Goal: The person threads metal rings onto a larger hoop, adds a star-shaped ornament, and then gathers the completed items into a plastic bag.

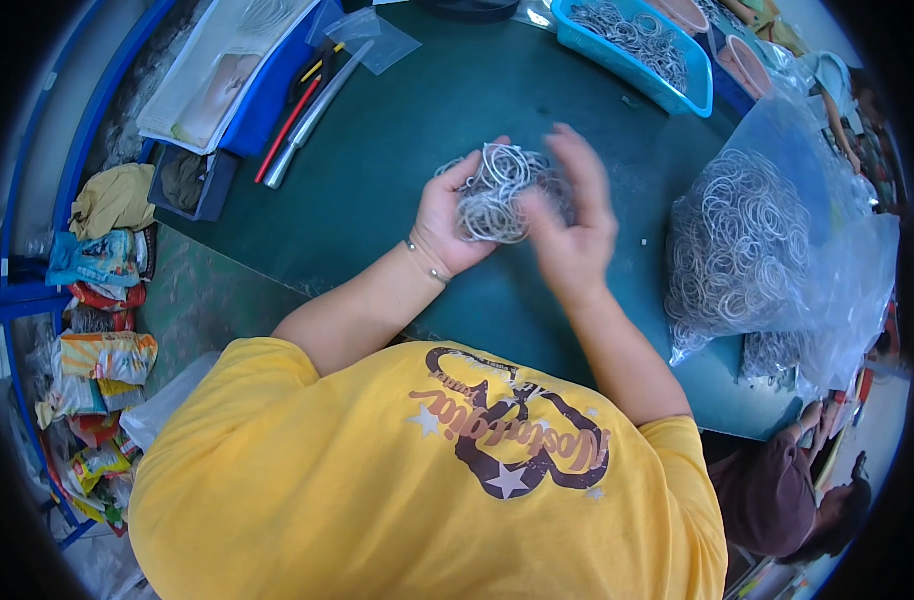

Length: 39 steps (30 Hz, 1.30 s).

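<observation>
A tangled bundle of thin silver metal rings [499, 190] lies in my left hand [442, 217], whose fingers are wrapped around its left side and underside. On the bundle's other side is my right hand [580, 225], blurred by motion. Its fingers are stretched and apart from the thumb, which reaches close to the rings; whether it touches them I cannot tell. Both hands are above the dark green tabletop [457, 95]. To the right, a clear plastic bag [742, 240] bulges with many similar rings.
A light blue basket [632, 50] of metal rings stands at the far right. Pens and a silver tool [317, 115] lie at the left beside a blue holder with papers [202, 90] and a small dark box [190, 182]. Another person [792, 495] sits at the lower right.
</observation>
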### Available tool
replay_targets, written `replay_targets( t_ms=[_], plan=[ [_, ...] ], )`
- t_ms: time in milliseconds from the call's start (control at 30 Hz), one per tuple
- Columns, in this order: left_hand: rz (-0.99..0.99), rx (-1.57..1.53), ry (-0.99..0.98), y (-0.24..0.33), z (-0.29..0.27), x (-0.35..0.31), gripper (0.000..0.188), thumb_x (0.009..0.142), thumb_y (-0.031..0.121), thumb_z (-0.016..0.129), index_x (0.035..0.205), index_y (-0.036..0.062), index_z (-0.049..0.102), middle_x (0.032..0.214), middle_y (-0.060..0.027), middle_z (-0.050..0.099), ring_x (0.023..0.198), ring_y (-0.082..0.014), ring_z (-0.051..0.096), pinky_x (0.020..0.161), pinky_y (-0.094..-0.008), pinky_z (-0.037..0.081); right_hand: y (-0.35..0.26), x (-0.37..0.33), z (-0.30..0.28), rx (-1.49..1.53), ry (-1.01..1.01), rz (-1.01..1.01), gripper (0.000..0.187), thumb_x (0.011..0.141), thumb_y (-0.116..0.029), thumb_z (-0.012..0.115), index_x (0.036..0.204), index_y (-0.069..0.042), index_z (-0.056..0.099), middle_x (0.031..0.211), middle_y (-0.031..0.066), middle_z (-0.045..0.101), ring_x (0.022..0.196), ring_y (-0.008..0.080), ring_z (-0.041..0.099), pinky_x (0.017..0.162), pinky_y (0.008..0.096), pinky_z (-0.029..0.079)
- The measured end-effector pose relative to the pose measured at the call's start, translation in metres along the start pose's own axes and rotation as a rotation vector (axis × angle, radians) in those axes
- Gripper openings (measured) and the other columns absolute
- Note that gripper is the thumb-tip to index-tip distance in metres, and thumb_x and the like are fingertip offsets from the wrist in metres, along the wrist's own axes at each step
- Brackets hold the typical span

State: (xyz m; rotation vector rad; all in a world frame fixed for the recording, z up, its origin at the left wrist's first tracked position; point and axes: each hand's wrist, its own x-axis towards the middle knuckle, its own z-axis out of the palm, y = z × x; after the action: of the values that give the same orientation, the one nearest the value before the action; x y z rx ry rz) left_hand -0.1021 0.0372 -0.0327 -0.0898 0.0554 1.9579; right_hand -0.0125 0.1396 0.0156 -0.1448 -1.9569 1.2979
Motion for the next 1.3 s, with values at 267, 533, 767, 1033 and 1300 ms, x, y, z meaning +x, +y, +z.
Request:
replay_targets(
  t_ms=[267, 533, 767, 1033, 1300],
  plan=[
    [-0.016, 0.098, -0.086, -0.006, 0.012, -0.003, 0.034, 0.095, 0.025, 0.034, 0.122, 0.0087, 0.047, 0.113, -0.0097, 0.056, 0.102, -0.022, 0.056, 0.09, -0.0355, 0.046, 0.001, -0.005, 0.019, -0.479, -0.087, -0.274, 0.042, 0.062, -0.027, 0.074, 0.1, -0.011, 0.064, 0.11, 0.0139, 0.055, 0.105, 0.0394, 0.05, 0.091, 0.0486, 0.041],
    [0.098, 0.113, 0.115, -0.016, 0.015, 0.003, 0.028, 0.095, 0.024, 0.042, 0.117, 0.0096, 0.049, 0.107, -0.0078, 0.057, 0.097, -0.0206, 0.058, 0.086, -0.0359, 0.048, 0.008, -0.006, 0.018, -0.339, 0.023, -0.152, 0.059, 0.06, -0.023, 0.075, 0.112, -0.004, 0.054, 0.111, 0.0172, 0.053, 0.103, 0.0376, 0.05, 0.089, 0.0442, 0.041],
    [0.262, 0.395, 0.154, -0.024, 0.043, 0.005, 0.031, 0.094, 0.021, 0.044, 0.123, 0.0097, 0.044, 0.106, -0.0074, 0.056, 0.095, -0.0167, 0.058, 0.082, -0.0303, 0.05, 0.012, 0.001, 0.015, -0.214, 0.11, -0.119, 0.061, 0.061, -0.019, 0.074, 0.116, -0.002, 0.053, 0.12, 0.0215, 0.047, 0.11, 0.0351, 0.047, 0.091, 0.0405, 0.041],
    [0.056, 0.128, 0.058, -0.015, 0.014, 0.015, 0.033, 0.096, 0.035, 0.038, 0.117, 0.012, 0.051, 0.112, -0.0077, 0.058, 0.1, -0.0204, 0.057, 0.085, -0.0344, 0.047, 0.002, 0.01, 0.018, -0.563, -0.035, -0.142, 0.063, 0.064, -0.036, 0.073, 0.115, -0.005, 0.054, 0.124, 0.0221, 0.045, 0.11, 0.0385, 0.045, 0.091, 0.0465, 0.037],
    [0.022, -0.04, -0.095, -0.013, 0.001, 0.024, 0.037, 0.095, 0.035, 0.037, 0.115, 0.0076, 0.052, 0.11, -0.0106, 0.059, 0.102, -0.0238, 0.056, 0.091, -0.0371, 0.044, 0.002, 0.012, 0.018, -0.494, 0.016, -0.262, 0.063, 0.073, -0.033, 0.066, 0.122, -0.001, 0.043, 0.123, 0.0213, 0.043, 0.109, 0.0378, 0.045, 0.092, 0.0456, 0.035]
  ],
)
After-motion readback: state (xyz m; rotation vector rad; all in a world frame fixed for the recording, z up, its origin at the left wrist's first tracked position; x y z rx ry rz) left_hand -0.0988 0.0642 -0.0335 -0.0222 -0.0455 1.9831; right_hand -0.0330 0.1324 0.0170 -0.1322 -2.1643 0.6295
